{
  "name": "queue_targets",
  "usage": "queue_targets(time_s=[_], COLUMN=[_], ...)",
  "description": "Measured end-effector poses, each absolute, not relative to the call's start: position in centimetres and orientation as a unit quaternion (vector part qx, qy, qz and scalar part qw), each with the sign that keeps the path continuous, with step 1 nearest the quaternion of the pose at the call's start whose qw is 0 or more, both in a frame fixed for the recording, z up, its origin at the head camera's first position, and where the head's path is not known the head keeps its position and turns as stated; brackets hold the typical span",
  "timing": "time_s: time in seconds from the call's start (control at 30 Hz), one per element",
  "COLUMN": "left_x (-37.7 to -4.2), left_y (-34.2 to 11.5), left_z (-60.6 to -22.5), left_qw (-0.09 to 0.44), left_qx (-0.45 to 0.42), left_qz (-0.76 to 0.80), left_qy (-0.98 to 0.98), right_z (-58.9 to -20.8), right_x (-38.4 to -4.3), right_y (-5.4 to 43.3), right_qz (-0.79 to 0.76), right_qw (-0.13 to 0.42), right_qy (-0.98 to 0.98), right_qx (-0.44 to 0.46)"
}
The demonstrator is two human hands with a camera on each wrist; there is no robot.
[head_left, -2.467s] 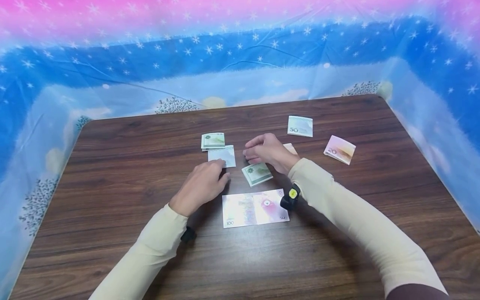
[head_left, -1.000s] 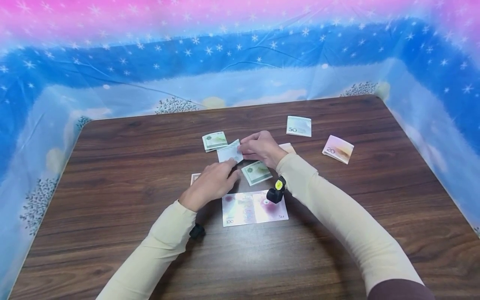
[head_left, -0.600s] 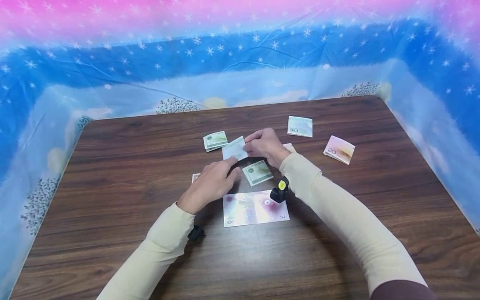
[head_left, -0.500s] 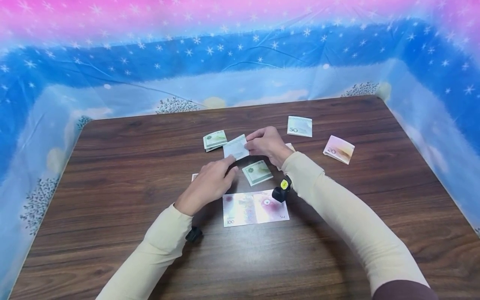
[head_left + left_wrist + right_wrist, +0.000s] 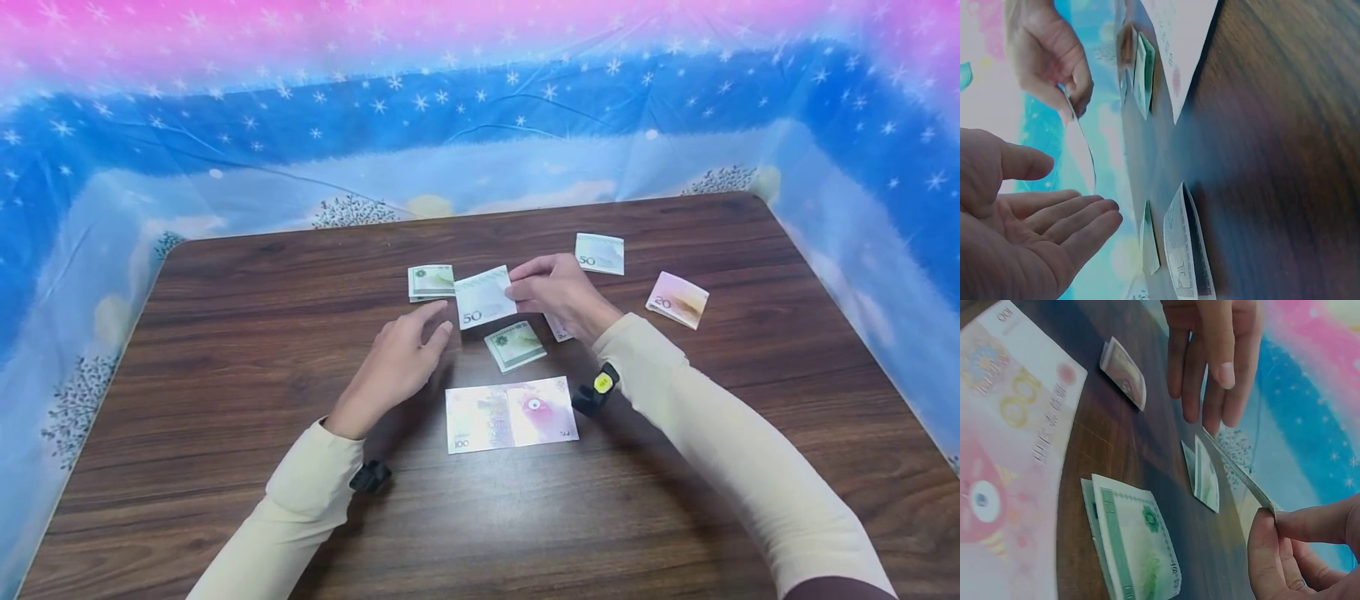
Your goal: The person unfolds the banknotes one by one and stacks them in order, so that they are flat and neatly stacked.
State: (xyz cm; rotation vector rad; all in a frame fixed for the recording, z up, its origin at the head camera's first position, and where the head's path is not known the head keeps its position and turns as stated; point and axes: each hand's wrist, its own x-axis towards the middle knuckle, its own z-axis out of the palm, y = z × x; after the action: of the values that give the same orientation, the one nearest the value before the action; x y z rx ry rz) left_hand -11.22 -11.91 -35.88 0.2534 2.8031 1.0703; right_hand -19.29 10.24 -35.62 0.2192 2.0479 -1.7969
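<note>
Here, pale squarish banknote (image 5: 483, 296), grey 50 near lower-left corner.

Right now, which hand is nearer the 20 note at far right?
Right. The right hand is left of the 20 note, pinching a 50 note; the left hand is farther left, holding nothing.

The head view looks forward and down to the far edge of the table (image 5: 225, 333); both wrist views, close in, tipped sideways, share the held 50 note (image 5: 486, 297).
</note>
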Motion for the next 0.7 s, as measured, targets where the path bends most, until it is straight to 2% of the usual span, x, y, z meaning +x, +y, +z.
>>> queue_targets(time_s=[0.33, 0.57, 0.7], left_x=[-10.6, -9.9, -9.6], left_y=[-12.1, -11.3, -10.9], left_z=[-36.3, -36.6, -36.6], left_qw=[0.078, 0.128, 0.135], left_qx=[0.068, 0.036, 0.01], left_qz=[0.44, 0.582, 0.635], left_qy=[0.892, 0.803, 0.761], right_z=[-35.6, -35.8, -36.1], right_x=[-16.6, -14.8, -14.0], right_y=[11.3, 11.6, 11.8], right_qz=[-0.659, -0.674, -0.682], right_qw=[0.22, 0.225, 0.222], right_qy=[0.716, 0.702, 0.695], right_qx=[0.067, 0.056, 0.044])
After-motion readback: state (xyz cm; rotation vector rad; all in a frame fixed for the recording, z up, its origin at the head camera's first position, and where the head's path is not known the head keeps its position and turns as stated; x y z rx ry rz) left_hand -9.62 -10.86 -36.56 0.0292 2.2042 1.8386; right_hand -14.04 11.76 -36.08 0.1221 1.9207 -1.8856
